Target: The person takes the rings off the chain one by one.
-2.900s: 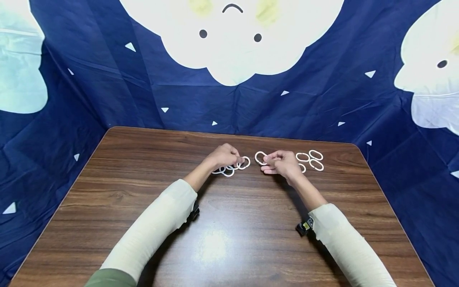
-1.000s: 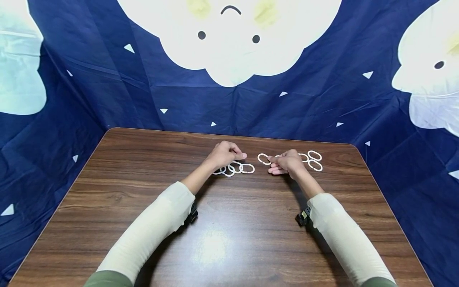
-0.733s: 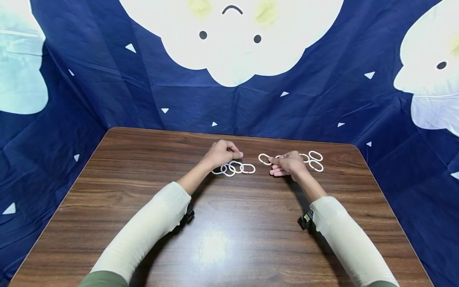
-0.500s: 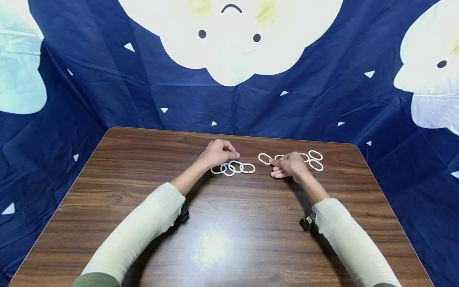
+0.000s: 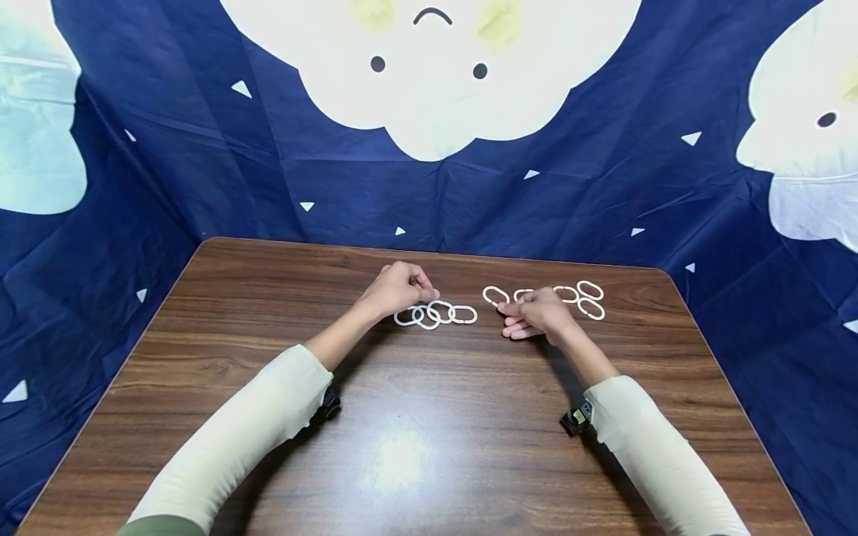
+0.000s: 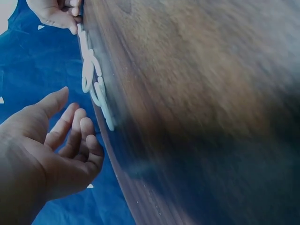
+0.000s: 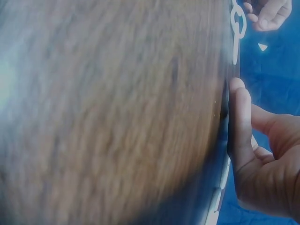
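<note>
A short chain of several white oval plastic links (image 5: 429, 327) lies on the brown wooden table (image 5: 429, 387), interlocked end to end. My left hand (image 5: 397, 289) hovers just behind the chain, fingers loosely bent and holding nothing; the left wrist view shows the thumb well apart from the fingers. To the right of the chain, a single white link (image 5: 486, 292) lies flat, with a small gap in its side. My right hand (image 5: 541, 314) is beside it, fingers extended and fingertips right at the link's near end. Another link (image 5: 519, 292) is partly hidden behind the right hand.
Three more white links (image 5: 590, 299) lie close together beyond the right hand. The table's far edge (image 5: 429, 253) runs just behind the links, against a blue curtain (image 5: 348, 179) printed with clouds. A bright light reflection sits on the near tabletop.
My left hand has let go of the chain's right end and drawn left. The right hand has set its link down on the table, released it, and shifted slightly toward me.
</note>
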Demonstrator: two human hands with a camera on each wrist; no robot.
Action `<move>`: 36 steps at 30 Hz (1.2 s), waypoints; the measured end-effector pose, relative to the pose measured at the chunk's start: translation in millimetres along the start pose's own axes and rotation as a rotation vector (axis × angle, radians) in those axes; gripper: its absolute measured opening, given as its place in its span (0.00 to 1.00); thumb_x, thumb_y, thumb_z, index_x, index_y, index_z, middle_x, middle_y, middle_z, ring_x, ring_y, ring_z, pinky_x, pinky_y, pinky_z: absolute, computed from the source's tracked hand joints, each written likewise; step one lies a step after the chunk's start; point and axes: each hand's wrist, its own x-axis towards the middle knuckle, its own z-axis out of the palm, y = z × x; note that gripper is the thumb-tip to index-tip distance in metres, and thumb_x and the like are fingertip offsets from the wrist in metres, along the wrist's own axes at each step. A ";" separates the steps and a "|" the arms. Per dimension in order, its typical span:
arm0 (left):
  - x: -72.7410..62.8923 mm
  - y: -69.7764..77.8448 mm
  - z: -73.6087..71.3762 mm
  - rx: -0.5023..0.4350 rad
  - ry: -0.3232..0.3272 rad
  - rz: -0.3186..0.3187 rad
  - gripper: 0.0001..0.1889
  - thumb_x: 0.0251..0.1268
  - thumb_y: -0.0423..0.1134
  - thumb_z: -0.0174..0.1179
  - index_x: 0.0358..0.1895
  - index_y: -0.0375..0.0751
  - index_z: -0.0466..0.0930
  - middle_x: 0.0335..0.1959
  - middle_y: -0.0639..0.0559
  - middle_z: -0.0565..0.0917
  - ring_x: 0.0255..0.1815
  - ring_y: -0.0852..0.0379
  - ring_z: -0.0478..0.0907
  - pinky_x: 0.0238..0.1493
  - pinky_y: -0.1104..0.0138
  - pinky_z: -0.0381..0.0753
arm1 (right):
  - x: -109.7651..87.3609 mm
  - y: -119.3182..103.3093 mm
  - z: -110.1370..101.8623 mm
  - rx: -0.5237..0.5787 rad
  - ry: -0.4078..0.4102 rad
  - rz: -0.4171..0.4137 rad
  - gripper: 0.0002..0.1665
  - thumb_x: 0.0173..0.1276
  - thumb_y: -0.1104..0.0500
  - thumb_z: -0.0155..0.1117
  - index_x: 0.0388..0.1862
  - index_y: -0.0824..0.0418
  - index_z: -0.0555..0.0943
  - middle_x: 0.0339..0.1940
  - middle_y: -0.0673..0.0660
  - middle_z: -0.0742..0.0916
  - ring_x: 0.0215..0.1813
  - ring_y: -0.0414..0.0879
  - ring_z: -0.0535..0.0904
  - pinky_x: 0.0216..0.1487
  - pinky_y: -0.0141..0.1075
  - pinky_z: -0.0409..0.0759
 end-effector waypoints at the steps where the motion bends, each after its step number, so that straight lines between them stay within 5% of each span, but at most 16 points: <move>1: -0.7 -0.4 -0.6 0.004 -0.005 0.000 0.09 0.70 0.48 0.77 0.40 0.49 0.93 0.32 0.55 0.89 0.37 0.57 0.80 0.42 0.63 0.77 | -0.1 0.1 1.0 -0.003 -0.004 -0.002 0.11 0.81 0.62 0.73 0.47 0.68 0.80 0.25 0.52 0.89 0.26 0.41 0.93 0.34 0.32 0.92; 21: -6.4 -8.3 -5.9 0.044 -0.068 -0.060 0.15 0.66 0.54 0.82 0.39 0.47 0.91 0.29 0.58 0.85 0.37 0.57 0.78 0.43 0.63 0.77 | 1.0 -7.2 28.1 -0.042 -0.063 -0.039 0.14 0.78 0.59 0.78 0.47 0.66 0.82 0.27 0.55 0.90 0.27 0.43 0.93 0.33 0.34 0.93; 26: -2.2 -11.6 -5.1 0.036 -0.095 -0.063 0.17 0.64 0.55 0.83 0.40 0.47 0.92 0.32 0.56 0.88 0.39 0.54 0.80 0.45 0.61 0.78 | 2.6 -8.5 33.2 -0.032 -0.061 -0.060 0.15 0.76 0.62 0.79 0.46 0.66 0.80 0.29 0.54 0.91 0.26 0.43 0.92 0.31 0.34 0.92; 32: 17.7 -38.5 4.5 0.072 -0.075 -0.065 0.18 0.58 0.62 0.85 0.35 0.54 0.92 0.33 0.57 0.89 0.40 0.54 0.80 0.42 0.60 0.79 | 3.3 -10.5 38.5 -0.076 -0.061 -0.085 0.16 0.75 0.61 0.80 0.46 0.64 0.79 0.29 0.53 0.90 0.25 0.41 0.90 0.27 0.31 0.88; 36: 11.7 -31.0 1.8 0.056 -0.085 -0.070 0.19 0.58 0.61 0.85 0.36 0.51 0.93 0.37 0.54 0.90 0.43 0.50 0.81 0.46 0.59 0.79 | 4.9 -11.5 42.1 -0.120 -0.057 -0.113 0.17 0.75 0.61 0.79 0.51 0.65 0.79 0.28 0.53 0.88 0.22 0.40 0.88 0.24 0.31 0.87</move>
